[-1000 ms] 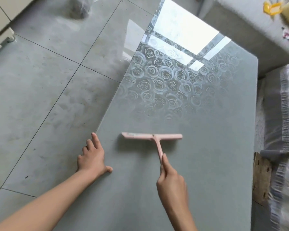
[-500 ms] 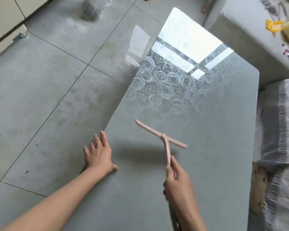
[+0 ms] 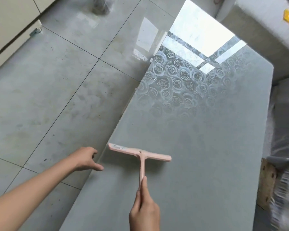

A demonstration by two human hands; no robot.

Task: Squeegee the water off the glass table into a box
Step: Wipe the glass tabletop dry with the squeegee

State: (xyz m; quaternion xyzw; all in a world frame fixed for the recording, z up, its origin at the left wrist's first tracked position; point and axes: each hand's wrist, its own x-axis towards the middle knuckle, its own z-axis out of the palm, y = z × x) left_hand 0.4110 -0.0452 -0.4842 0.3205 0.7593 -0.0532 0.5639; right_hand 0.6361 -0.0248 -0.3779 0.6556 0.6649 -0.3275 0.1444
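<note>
Squeegee (image 3: 140, 154) handle inside curled right grip (image 3: 144, 212); left grip (image 3: 86, 158) loose.

Squeegee (image 3: 140, 153) swung left, blade now at glass table (image 3: 207, 147) edge; left hand (image 3: 85, 158) drawn off edge.

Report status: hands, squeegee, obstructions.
Right hand grips pink squeegee, blade at glass table left edge. Left hand at same edge, grip unclear. Nothing blocking blade.

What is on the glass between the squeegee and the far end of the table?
Nothing visible lies on the glass table ahead of the squeegee, right to its far end. The left hand is at the left edge, beside the blade rather than ahead of it. No box is in view.
</note>
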